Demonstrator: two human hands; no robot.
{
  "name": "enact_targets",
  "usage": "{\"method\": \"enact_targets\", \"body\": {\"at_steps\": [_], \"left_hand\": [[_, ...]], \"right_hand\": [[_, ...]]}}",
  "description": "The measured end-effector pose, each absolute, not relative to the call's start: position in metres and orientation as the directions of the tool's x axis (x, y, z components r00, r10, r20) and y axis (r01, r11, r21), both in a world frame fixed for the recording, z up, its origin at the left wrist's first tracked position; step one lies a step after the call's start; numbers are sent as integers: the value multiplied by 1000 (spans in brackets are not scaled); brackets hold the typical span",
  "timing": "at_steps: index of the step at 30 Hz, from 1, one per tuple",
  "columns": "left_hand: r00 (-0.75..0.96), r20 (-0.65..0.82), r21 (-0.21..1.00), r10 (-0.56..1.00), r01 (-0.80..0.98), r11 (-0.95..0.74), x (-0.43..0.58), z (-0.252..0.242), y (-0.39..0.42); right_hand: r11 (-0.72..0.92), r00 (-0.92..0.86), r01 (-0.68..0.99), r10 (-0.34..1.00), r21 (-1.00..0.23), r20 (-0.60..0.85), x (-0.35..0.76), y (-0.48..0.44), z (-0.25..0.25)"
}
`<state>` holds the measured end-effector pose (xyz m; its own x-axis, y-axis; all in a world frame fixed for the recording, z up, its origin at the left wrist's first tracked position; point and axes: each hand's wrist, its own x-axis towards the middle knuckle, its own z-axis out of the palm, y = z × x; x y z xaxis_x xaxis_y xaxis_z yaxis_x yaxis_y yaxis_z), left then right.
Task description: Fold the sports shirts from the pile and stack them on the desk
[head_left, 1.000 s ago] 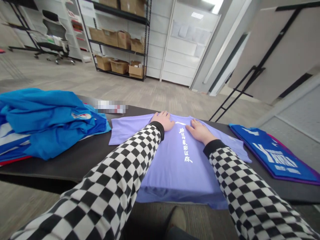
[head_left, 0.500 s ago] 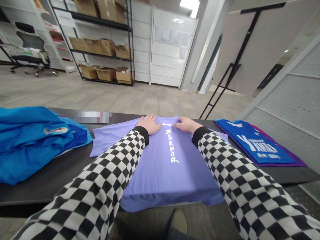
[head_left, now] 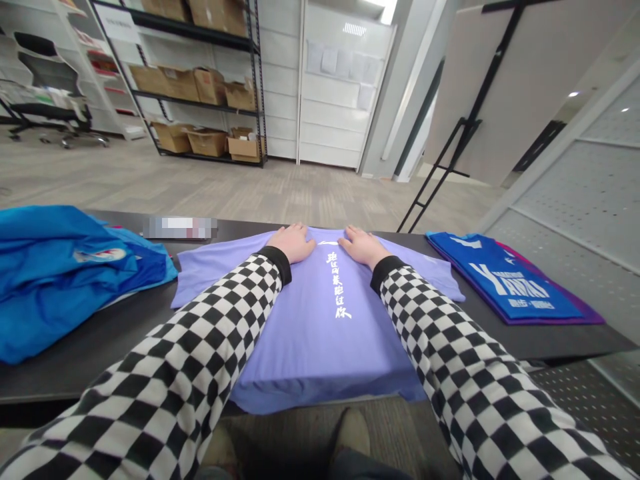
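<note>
A purple T-shirt (head_left: 320,327) with white lettering down its middle lies spread flat on a black table (head_left: 130,327), its hem hanging over the near edge. My left hand (head_left: 293,241) rests palm down near the collar, left of the lettering, fingers stretched out. My right hand (head_left: 361,245) lies flat on the other side of the lettering, fingers also extended. Both hands press on the cloth and hold nothing. My sleeves are black-and-white checked.
A heap of blue garments (head_left: 60,273) lies at the table's left end. A folded blue shirt (head_left: 505,283) on a purple one sits at the right. Beyond the table stand a shelf of cardboard boxes (head_left: 200,87), an office chair (head_left: 45,87) and a black stand (head_left: 450,140).
Both hands have slid along the purple shirt toward its collar, closer to the far edge. The view has shifted, so the blue heap sits further left.
</note>
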<state>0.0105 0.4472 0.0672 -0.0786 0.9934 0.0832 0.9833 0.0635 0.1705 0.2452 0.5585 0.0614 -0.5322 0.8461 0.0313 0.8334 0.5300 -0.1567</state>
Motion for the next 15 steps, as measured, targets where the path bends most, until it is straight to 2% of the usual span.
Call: {"method": "enact_targets", "body": {"at_steps": [5,13,15], "left_hand": [[-93,32,184,995,979,85,10,66,448],[-159,-74,142,985,976,168,8,69,459],[-156,-58,132,986,978,163,7,67,459]], "right_hand": [[513,-520,841,854,-172,5,243,555,65],[504,-512,838,859,-209,16,242,553,68],[502,-511,839,860,-211,15,242,553,69]]}}
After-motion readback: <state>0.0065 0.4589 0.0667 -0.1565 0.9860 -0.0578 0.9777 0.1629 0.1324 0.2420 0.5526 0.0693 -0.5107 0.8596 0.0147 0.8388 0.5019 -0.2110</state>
